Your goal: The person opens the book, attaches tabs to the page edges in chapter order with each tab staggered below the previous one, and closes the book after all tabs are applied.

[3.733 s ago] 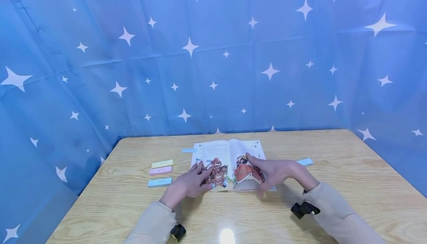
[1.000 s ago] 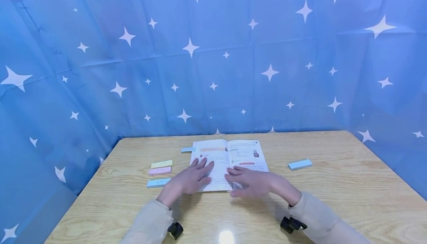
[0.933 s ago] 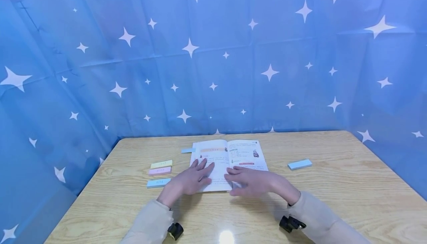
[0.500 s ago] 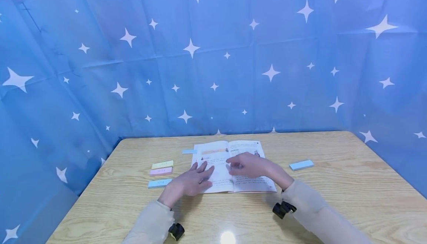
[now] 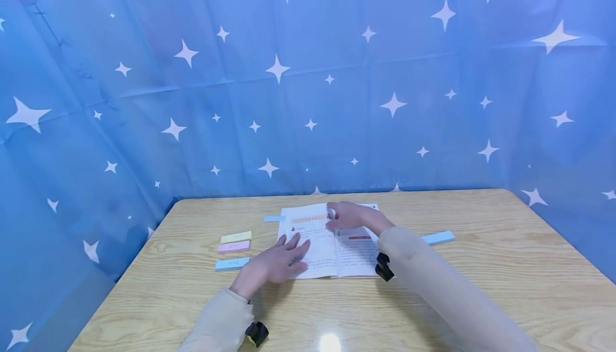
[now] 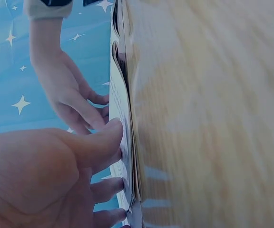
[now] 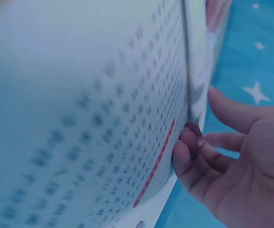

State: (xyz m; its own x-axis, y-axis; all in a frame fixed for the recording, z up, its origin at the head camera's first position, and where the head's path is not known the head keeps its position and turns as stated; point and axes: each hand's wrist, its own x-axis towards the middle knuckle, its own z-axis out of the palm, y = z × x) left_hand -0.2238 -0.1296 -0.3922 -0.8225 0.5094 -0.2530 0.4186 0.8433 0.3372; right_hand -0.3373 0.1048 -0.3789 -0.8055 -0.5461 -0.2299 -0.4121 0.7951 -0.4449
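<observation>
An open book (image 5: 315, 255) with printed pages lies on the table. My left hand (image 5: 279, 262) rests on the lower part of the left page, fingers spread; in the left wrist view its thumb and fingertips touch the page. My right hand (image 5: 350, 215) is at the upper part of the centre fold, its arm crossing over the right page. In the right wrist view, the right hand's loosely bent fingers (image 7: 187, 142) touch the page beside the fold, with the thumb held apart. A light-blue paper strip (image 5: 274, 218) sticks out from the book's upper left edge.
Yellow (image 5: 236, 237), pink (image 5: 233, 246) and blue (image 5: 232, 264) sticky-note pads with writing lie left of the book. Another blue pad (image 5: 439, 237) lies to the right, partly behind the right sleeve. A blue star-patterned curtain (image 5: 308, 100) hangs behind the wooden table (image 5: 159, 298).
Since the oldest frame, the illustrated pages have given way to pages of text. My right hand has slid from the lower fold up towards the top. The left hand has stayed nearly still.
</observation>
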